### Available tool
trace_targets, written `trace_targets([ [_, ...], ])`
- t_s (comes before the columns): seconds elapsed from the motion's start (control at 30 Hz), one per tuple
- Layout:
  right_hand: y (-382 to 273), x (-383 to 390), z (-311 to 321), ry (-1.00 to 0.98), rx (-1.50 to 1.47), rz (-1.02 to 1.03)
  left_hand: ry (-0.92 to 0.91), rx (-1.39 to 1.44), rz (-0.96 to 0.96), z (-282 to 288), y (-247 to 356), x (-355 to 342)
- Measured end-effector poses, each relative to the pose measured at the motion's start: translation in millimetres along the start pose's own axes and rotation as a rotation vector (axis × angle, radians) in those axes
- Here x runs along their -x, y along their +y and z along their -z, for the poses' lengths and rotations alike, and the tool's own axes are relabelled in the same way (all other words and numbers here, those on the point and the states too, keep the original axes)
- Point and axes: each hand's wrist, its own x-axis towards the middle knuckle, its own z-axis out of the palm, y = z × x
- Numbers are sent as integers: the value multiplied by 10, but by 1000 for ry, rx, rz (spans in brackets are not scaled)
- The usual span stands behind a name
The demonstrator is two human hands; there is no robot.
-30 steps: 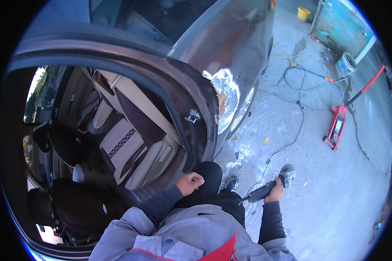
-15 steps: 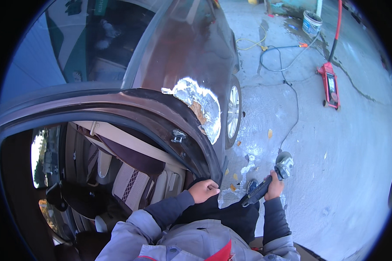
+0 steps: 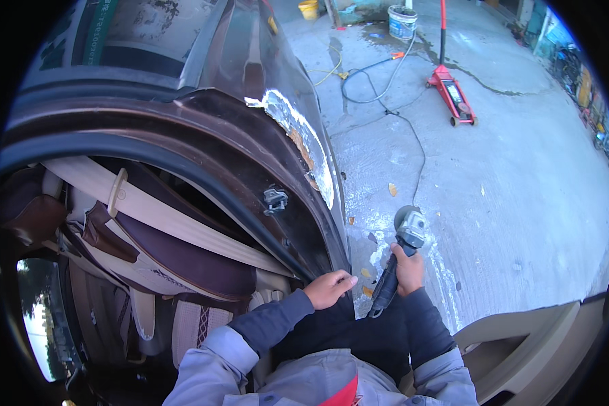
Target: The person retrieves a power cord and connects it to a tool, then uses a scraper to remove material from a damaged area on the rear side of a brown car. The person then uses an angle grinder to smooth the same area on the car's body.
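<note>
My right hand (image 3: 410, 272) is wrapped round the body of an angle grinder (image 3: 387, 287), its head and disc pointing away from me over the concrete floor. A cord runs from near the grinder across the floor. Beside the car's door frame, my left hand (image 3: 328, 289) is loosely curled with the fingers together, and no object shows in it. Ahead of that hand, the brown car body (image 3: 250, 125) has a bare patch (image 3: 303, 143) with white filler, shiny edges and a tan area, by the wheel arch. A metal door latch striker (image 3: 275, 200) sits on the door frame.
Through the doorway show car seats and a beige seat belt (image 3: 176, 220). An open door panel (image 3: 521, 345) stands at the lower right. On the floor are a red trolley jack (image 3: 453, 98), a blue hose (image 3: 365, 100), a white bucket (image 3: 402, 24) and fallen leaves.
My view has shifted, bringing the open door panel into sight at the lower right. The grinder remains in my right hand, and my left hand stays curled beside the door frame.
</note>
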Motion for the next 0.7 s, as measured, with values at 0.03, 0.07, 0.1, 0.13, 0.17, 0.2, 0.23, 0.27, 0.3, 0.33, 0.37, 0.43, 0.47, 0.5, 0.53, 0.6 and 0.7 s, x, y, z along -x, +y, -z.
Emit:
trace_targets([
  [0.03, 6, 89, -96, -3, 23, -5, -20, 60, 1, 27, -6, 19],
  [0.07, 3, 179, -195, -8, 31, 37, -41, 90, -26, 55, -4, 38],
  [0.1, -7, 269, -291, -18, 61, 128, -43, 120, -42, 84, 5, 57],
  [0.13, -21, 359, -382, 4, 122, 187, -51, 164, -35, 113, 20, 74],
  [0.17, -35, 447, -465, 15, 157, 239, -64, 211, -47, 142, 40, 90],
  [0.2, -48, 528, -539, 50, 252, 245, -60, 180, -39, 168, 62, 101],
  [0.23, -56, 596, -606, 63, 275, 268, -68, 197, -20, 190, 84, 105],
  [0.27, -55, 648, -664, 72, 310, 300, -61, 217, -14, 205, 103, 101],
  [0.3, -47, 682, -716, 73, 319, 315, -49, 248, -14, 213, 118, 87],
  [0.33, -35, 698, -763, 81, 369, 345, -45, 273, -9, 217, 130, 64],
  [0.37, -19, 703, -807, 93, 438, 343, -30, 298, -33, 218, 139, 37],
  [0.43, 14, 691, -894, 94, 546, 396, 8, 344, -64, 230, 154, -26],
  [0.47, 32, 680, -938, 91, 604, 392, 4, 381, -46, 245, 157, -57],
  [0.5, 48, 671, -982, 84, 633, 400, 11, 415, -28, 267, 162, -86],
  [0.53, 59, 667, -1027, 80, 635, 398, 12, 443, -4, 296, 168, -112],
  [0.6, 60, 676, -1115, 91, 731, 420, 24, 501, 40, 362, 182, -153],
  [0.7, 17, 726, -1232, 79, 774, 436, 52, 514, 53, 452, 206, -175],
])
